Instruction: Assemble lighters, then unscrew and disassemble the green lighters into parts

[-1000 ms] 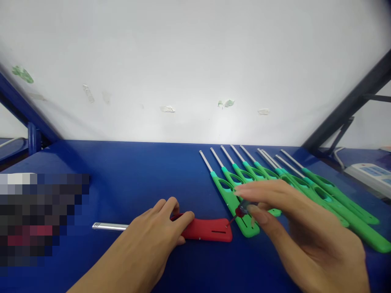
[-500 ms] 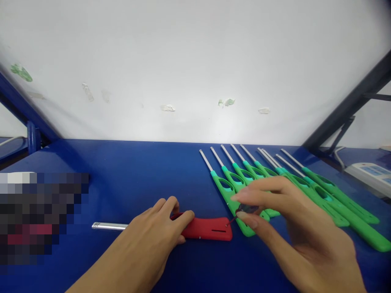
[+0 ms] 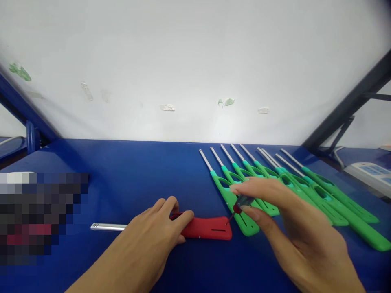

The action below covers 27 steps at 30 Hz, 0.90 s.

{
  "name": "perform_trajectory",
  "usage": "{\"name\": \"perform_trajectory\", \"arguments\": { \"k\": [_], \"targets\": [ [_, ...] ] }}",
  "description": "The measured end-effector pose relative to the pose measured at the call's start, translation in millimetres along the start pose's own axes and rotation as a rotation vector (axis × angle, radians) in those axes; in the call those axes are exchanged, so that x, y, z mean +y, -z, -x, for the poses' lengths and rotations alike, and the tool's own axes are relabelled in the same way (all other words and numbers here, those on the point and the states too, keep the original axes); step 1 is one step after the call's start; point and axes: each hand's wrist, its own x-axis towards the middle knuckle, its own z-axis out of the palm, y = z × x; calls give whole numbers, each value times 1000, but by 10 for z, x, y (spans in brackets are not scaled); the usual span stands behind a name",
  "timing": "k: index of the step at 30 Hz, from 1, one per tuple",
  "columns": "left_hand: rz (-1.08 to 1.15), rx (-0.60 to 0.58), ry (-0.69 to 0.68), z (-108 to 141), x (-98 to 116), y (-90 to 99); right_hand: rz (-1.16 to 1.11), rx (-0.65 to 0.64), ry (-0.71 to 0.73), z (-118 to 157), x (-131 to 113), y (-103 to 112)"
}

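A red lighter (image 3: 210, 228) with a long metal tube lies flat on the blue table, its tube pointing left. My left hand (image 3: 155, 232) is closed on its middle part, fingers by the trigger opening. Between thumb and fingertips, my right hand (image 3: 284, 219) grips a small screwdriver (image 3: 241, 202) with a dark, see-through handle and red collar. The screwdriver is tilted, and its thin tip meets the small hole near the red lighter's right end.
Several green lighters (image 3: 345, 203) lie side by side at the right, partly behind my right hand. A blurred-out patch (image 3: 33, 215) covers the left side. The white wall (image 3: 183, 73) rises behind the blue table (image 3: 122, 175). A white power strip (image 3: 369, 175) is at far right.
The screwdriver has tipped more upright, its tip still at the hole. My right hand's fingers have shifted slightly around the handle. My left hand and the red lighter are almost unmoved.
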Motion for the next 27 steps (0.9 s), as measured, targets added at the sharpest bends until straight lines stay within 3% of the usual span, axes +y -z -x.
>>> {"name": "perform_trajectory", "arguments": {
  "k": [7, 13, 19, 27],
  "targets": [
    [-2, 18, 4, -11, 1, -6, -115, 50, -5, 25, 5, -32],
    [2, 0, 0, -11, -4, -19, -62, 1, -14, 24, 9, -27],
    [4, -1, 7, -15, 6, -5, -107, 77, 0, 24, 12, -41],
    [1, 4, 5, -12, 4, -18, -94, 5, -12, 11, 3, -19]
  ]
}}
